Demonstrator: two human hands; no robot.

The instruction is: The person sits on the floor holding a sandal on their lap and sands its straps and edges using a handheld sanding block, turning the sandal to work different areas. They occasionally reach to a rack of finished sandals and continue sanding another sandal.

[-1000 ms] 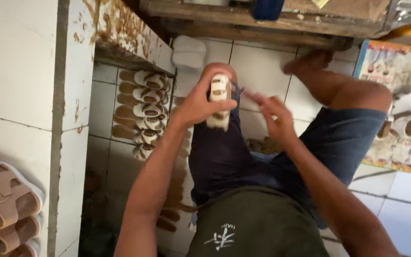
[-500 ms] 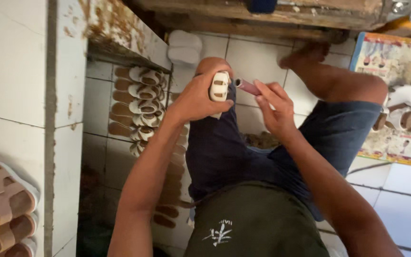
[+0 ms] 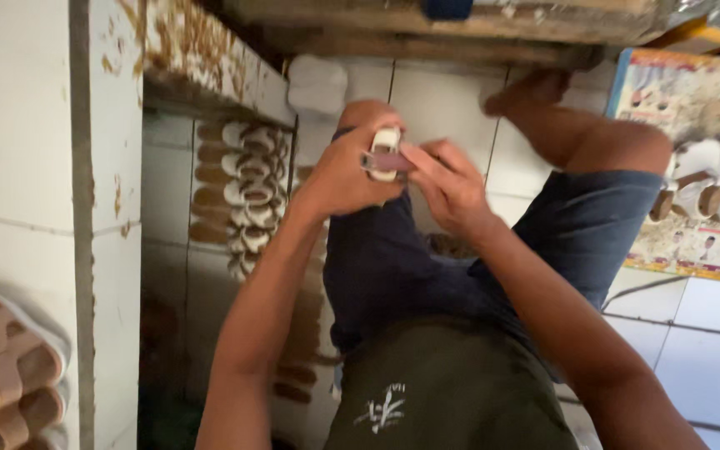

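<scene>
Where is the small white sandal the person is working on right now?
The small white sandal sits upper centre of the head view, gripped in the left hand above the raised knee, the right hand touching it.

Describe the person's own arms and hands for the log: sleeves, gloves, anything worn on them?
Both arms are bare from the upper arm down, with no sleeves in view. The left hand and right hand wear no gloves, and no watch, bracelet or ring shows, though the picture is slightly blurred. Below them are blue denim shorts and a dark green shirt with a small white mark.

The left hand (image 3: 345,171) hides most of the blurred white sandal (image 3: 385,150); the tan sandals (image 3: 2,375) are cut off at the left edge.
</scene>
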